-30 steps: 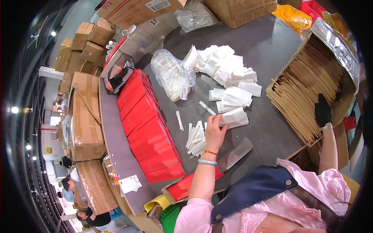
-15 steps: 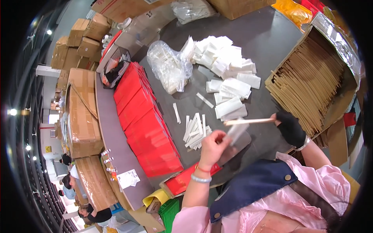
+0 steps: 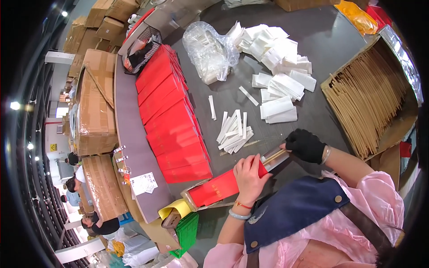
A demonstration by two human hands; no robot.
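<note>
My left hand (image 3: 250, 176) lies over the near end of a red paper packet (image 3: 216, 190), fingers bent on top and thumb at its edge. From that end sticks out a bundle of thin tan sticks (image 3: 272, 157) with a clear plastic sleeve (image 3: 278, 163) around or beside it; which one I cannot tell. My right hand (image 3: 306, 145), in a black fingerless glove, pinches the outer end of the sticks. Left of the hands, white paper strips (image 3: 234, 129) are heaped on the dark table (image 3: 243, 96). Stacked red packets (image 3: 174, 120) overlap in a row further left.
An open carton (image 3: 342, 118) full of brown sticks stands at the right. White folded slips (image 3: 281, 87) and a clear plastic bag (image 3: 208, 51) lie toward the back. A wire basket (image 3: 147, 49), a green crate (image 3: 185, 234) and a yellow roll (image 3: 176, 208) line the left side.
My left hand has gone from holding the clear sleeve to the red packet, moving slightly downward. My right hand has brought the sticks down and left to the packet's end. The view has shifted.
</note>
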